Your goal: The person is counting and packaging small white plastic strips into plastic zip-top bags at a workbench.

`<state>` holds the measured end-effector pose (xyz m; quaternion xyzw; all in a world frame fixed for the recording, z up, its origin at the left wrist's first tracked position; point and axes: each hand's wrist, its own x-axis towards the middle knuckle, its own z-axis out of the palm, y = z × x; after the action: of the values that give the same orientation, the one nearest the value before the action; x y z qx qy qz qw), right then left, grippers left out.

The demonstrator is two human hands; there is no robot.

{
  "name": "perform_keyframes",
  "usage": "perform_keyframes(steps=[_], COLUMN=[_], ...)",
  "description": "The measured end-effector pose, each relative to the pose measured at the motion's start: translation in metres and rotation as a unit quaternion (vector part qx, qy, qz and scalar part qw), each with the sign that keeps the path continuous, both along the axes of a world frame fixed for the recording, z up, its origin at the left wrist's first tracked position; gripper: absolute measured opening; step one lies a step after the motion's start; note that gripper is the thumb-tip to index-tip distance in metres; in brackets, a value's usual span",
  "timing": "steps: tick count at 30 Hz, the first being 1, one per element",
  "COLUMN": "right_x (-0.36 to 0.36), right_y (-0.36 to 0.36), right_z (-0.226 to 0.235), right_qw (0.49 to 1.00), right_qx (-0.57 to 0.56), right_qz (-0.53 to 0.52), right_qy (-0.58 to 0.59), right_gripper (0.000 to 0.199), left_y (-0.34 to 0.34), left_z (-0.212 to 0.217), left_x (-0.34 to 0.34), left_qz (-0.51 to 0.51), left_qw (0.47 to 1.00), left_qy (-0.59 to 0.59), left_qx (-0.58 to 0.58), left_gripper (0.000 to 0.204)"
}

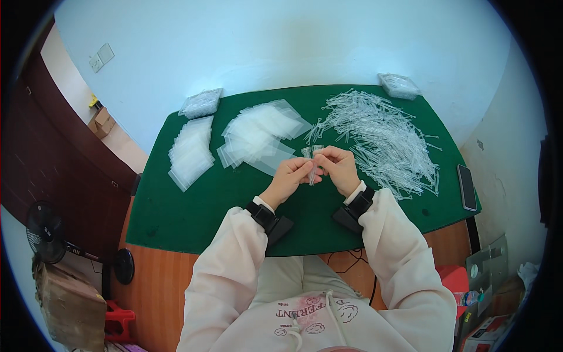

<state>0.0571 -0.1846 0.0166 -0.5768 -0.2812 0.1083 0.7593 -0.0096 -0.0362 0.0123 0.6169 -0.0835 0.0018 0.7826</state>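
Note:
My left hand point(290, 178) and my right hand point(341, 166) meet over the middle of the green table. Both are closed around a small bundle of thin clear plastic sticks point(307, 152), whose ends stick out above and below the fingers. The bundle looks split into two clumps at the top. To the right of my hands spreads a large loose pile of the same kind of sticks point(384, 141), with small loops at some ends. Overlapping clear plastic bags point(258, 132) lie just left of my hands, one reaching close to my left hand.
Another fan of clear bags point(192, 152) lies farther left on the green table point(176, 226). Filled clear packs stand at the back left point(200, 104) and back right point(400, 87). A phone point(467, 186) rests by the right edge. A fan point(47, 232) and a cardboard box point(70, 308) stand at left.

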Motion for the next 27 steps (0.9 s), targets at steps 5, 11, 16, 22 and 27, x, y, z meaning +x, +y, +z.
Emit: perform_keyframes(steps=[5, 11, 16, 22, 27], right_x=[0.001, 0.005, 0.009, 0.022, 0.052], right_y=[-0.001, -0.003, -0.004, -0.007, -0.028], right_z=[0.001, -0.001, -0.003, -0.003, 0.006], right_qw=[1.000, 0.999, 0.990, 0.975, 0.952], right_qx=[-0.007, -0.012, -0.038, -0.076, -0.165], right_qz=[0.011, 0.042, 0.052, 0.091, -0.113], right_qy=[-0.013, -0.028, -0.128, -0.188, -0.231], right_gripper=[0.008, 0.010, 0.010, 0.009, 0.007], left_y=[0.000, 0.000, 0.002, 0.007, 0.011], left_z=[0.001, 0.001, -0.002, -0.006, -0.013], left_x=[0.000, -0.001, -0.002, 0.003, 0.011], left_qz=[0.001, -0.004, -0.017, -0.006, 0.076], left_qw=[1.000, 1.000, 0.999, 0.992, 0.968], left_qy=[0.003, 0.010, -0.004, -0.041, -0.114], left_qx=[0.004, 0.005, 0.034, 0.117, 0.209], left_gripper=[0.026, 0.026, 0.025, 0.022, 0.020])
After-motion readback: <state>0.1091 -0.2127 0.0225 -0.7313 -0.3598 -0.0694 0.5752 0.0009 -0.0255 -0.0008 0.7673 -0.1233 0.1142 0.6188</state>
